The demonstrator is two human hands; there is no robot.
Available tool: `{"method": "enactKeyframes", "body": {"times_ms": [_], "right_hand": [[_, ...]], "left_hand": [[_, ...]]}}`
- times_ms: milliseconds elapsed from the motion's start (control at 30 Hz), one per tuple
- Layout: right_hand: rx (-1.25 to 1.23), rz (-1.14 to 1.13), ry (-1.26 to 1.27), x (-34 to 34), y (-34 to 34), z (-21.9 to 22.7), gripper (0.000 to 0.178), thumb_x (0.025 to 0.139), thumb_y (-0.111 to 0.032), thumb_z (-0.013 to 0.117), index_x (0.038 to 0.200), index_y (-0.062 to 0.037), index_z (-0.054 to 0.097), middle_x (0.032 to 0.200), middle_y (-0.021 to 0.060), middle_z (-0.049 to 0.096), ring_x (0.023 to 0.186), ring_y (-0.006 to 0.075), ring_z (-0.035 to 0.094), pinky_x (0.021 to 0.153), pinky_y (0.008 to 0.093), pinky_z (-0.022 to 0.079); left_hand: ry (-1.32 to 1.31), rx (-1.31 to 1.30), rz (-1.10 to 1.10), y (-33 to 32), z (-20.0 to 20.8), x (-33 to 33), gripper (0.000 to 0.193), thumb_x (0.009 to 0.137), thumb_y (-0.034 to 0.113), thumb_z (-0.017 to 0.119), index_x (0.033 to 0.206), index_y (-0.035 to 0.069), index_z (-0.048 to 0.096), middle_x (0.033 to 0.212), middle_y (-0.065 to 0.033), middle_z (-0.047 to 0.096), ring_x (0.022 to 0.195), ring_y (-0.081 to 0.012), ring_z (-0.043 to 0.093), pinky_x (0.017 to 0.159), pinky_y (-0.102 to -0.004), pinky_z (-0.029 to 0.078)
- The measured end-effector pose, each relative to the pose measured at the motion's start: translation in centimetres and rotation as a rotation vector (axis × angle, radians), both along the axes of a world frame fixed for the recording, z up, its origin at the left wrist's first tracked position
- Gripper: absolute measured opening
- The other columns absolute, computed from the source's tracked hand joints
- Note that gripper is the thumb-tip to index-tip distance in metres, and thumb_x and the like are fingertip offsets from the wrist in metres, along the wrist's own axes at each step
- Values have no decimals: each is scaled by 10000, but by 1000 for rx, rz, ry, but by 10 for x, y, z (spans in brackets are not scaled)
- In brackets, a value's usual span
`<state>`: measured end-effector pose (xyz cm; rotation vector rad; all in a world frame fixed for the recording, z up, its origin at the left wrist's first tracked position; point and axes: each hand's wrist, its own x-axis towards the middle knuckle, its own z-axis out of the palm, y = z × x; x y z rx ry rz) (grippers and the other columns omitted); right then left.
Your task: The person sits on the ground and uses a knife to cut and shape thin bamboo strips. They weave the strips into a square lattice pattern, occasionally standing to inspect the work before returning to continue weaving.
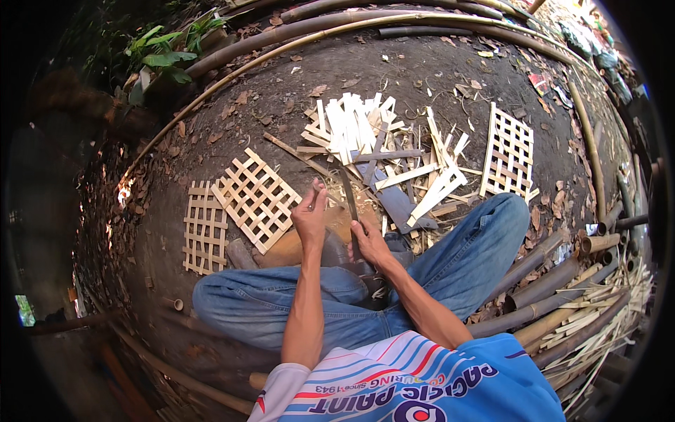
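Soft, shaded daylight covers the ground point(232, 158), and the dark knife point(350, 193) near the dial's centre is clear enough to make out. The pale strips point(355, 126) towards twelve o'clock look brightest there. Glare bleaches the clutter point(587, 42) at two o'clock. Nine o'clock sinks into murky shadow. Poles point(232, 53) curve with lens distortion from eleven to one o'clock; black rims the view.

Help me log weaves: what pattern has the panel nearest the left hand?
The lattice panel: open crisscross weave, in head view.
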<state>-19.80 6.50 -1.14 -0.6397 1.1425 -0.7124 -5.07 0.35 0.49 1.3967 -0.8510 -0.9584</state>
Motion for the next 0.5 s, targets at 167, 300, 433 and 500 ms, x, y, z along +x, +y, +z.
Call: {"method": "enactKeyframes", "body": {"times_ms": [167,300,433,500], "right_hand": [[-202,88,-79,-19,-23,59,421,1055,-369,472,1359,-78,487,920,49,610,533,125,596,471,264,509],[-293,158,-85,-26,-34,75,440,1056,-351,471,1403,-80,475,872,47,583,513,129,590,451,273,497],[-321,192,-80,-27,-40,81,441,1056,-345,473,1409,-81,474,865,49,581,510,133,589,448,279,494],[-327,199,-84,-26,-42,82,441,1056,-342,473,1410,-79,473,862,50,581,510,136,589,448,282,493]], "left_hand": [[-204,-23,-86,4,-1,0,290,899,54,719,1184,4,709,1034,-64,744,871,-81,660,756,-246,536],[-211,30,-196,12,20,-10,290,895,19,714,1185,9,711,994,-10,731,917,-67,656,788,-229,523],[-271,3,-224,13,31,-12,298,894,26,709,1191,-1,702,993,-58,746,911,-85,673,784,-241,532],[-263,21,-215,13,34,-12,297,898,31,704,1193,-2,701,997,-86,753,909,-96,682,778,-245,537]]}}
